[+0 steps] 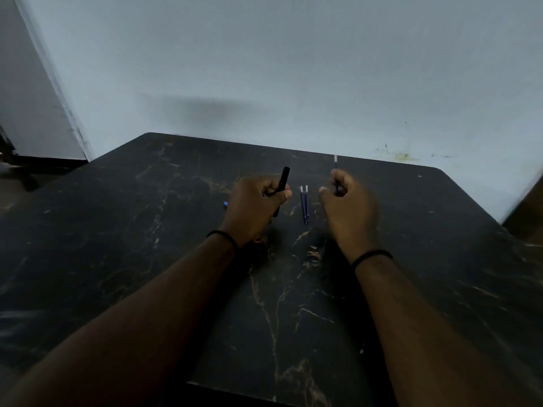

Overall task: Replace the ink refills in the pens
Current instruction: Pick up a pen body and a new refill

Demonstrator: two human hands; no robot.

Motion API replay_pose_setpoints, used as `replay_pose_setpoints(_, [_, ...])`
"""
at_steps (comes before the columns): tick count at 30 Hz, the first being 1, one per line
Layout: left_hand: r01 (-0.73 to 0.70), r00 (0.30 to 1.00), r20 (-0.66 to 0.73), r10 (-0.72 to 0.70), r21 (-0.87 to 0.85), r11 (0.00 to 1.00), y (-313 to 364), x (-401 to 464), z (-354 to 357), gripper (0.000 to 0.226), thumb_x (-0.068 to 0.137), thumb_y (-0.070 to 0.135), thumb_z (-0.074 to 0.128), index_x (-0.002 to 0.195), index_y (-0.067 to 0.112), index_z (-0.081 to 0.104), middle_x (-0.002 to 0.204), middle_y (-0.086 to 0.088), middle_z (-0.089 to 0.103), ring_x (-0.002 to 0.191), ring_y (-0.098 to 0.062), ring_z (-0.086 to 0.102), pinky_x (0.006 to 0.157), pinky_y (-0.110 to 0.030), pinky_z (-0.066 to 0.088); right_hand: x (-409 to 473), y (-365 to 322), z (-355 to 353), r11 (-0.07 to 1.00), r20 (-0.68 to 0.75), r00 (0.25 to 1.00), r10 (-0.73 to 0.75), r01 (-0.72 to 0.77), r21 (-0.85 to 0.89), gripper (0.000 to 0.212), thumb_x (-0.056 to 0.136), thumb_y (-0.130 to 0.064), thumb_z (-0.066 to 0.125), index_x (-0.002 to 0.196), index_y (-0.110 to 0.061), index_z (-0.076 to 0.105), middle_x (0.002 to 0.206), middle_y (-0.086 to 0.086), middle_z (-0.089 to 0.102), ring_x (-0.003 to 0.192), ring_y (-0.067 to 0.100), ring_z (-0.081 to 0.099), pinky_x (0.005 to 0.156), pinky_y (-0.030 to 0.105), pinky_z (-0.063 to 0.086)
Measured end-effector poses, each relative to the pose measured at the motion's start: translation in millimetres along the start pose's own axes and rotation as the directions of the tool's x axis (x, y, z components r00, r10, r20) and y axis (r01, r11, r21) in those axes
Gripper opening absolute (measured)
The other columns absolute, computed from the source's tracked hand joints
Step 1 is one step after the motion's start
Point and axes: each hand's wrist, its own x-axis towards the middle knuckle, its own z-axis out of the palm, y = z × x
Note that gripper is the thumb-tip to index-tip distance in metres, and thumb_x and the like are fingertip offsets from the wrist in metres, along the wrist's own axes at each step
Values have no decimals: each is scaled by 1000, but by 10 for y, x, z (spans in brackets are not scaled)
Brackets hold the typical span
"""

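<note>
Left hand (254, 202) grips the black pen barrel (282, 180) tilted up-right, right hand (348, 201) pinches a blue refill (335, 165) upright just right of it, two spare refills (304, 204) between.

A black worktop (164, 218) with pale brown marble-like veins fills the lower part of the view, its far corners rounded and its far edge set against a plain pale blue-grey wall (293, 69). Low on the wall at the right, just above the worktop's edge, sits a small yellowish-green smear (404, 156) with a few dark specks around it. At the far left a light-coloured door or panel (26, 107) stands slanted beside the wall, with a dark strip along its foot.
</note>
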Motion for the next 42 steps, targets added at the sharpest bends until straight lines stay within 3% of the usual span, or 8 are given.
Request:
replay_pose_setpoints(4, [9, 1000, 6, -9, 8, 1000, -1, -7, -1, 9, 88, 19, 73, 96, 15, 74, 86, -8, 76, 78, -25, 74, 68, -47, 62, 10, -52, -15, 995, -49, 998, -50, 55, 88, 44, 94, -5, 62, 136, -16, 58, 126, 0, 68, 111, 10, 64, 93, 18, 49])
replay_pose_setpoints(7, [11, 1000, -2, -11, 5, 1000, 4, -6, 2, 10, 88, 19, 73, 96, 14, 75, 87, -10, 76, 79, -27, 74, 69, -47, 62, 18, -37, -59, 975, -123, 989, -85, 108, 193, 24, 97, -11, 61, 119, -11, 69, 108, 7, 73, 96, 17, 69, 89, 28, 56])
replay_pose_setpoints(12, [22, 1000, 4, -22, -10, 1000, 7, -10, 4, 8, 87, 18, 73, 95, 16, 74, 88, -8, 76, 81, -26, 75, 71, -47, 62, 75, 41, -101, 961, -244, 929, -278, 267, -76, 35, 102, -33, 52, 76, -10, 54, 68, -2, 51, 60, 13, 45, 56, 27, 31])
replay_pose_setpoints(15, [24, 1000, 5, -24, -1, 1000, 9, -7, 6, 7, 87, 19, 73, 94, 17, 74, 88, -9, 76, 82, -27, 74, 72, -48, 62, 100, 119, -72, 977, -106, 977, -183, 168, -134, 37, 104, -45, 38, 89, -14, 51, 73, 2, 60, 65, 19, 57, 59, 33, 44])
replay_pose_setpoints(18, [18, 1000, 5, -18, 0, 1000, 6, -5, 6, 9, 88, 19, 73, 96, 15, 74, 87, -9, 76, 81, -26, 74, 72, -48, 62, 155, 208, -51, 939, -8, 995, -102, 94, -331, 36, 103, -51, 37, 88, -21, 51, 71, -2, 55, 63, 15, 51, 56, 31, 38])
replay_pose_setpoints(24, [-13, 1000, 4, 13, 41, 999, -4, 4, 3, 13, 88, 20, 72, 99, 13, 74, 89, -6, 76, 82, -18, 74, 77, -42, 62, 259, 294, 32, 841, 129, 989, 75, 7, -541, 37, 100, -46, 46, 99, -15, 66, 97, 11, 68, 92, 31, 64, 79, 35, 48])
replay_pose_setpoints(29, [-13, 1000, 8, 12, 44, 999, -16, 8, 30, 9, 88, 20, 72, 95, 15, 74, 85, -6, 76, 80, -20, 74, 74, -43, 62, 346, 271, 134, 892, 179, 981, 77, 13, -453, 49, 102, -52, 37, 96, -12, 65, 94, 12, 69, 89, 31, 64, 85, 39, 51])
replay_pose_setpoints(42, [-6, 1000, -15, 6, 47, 999, -7, 15, 14, 6, 88, 19, 72, 92, 16, 73, 84, -13, 75, 77, -28, 74, 70, -47, 62, 270, 258, 155, 945, 107, 994, 37, 0, -326, 16, 98, -28, 51, 93, -21, 65, 89, 1, 67, 86, 22, 63, 82, 41, 54])
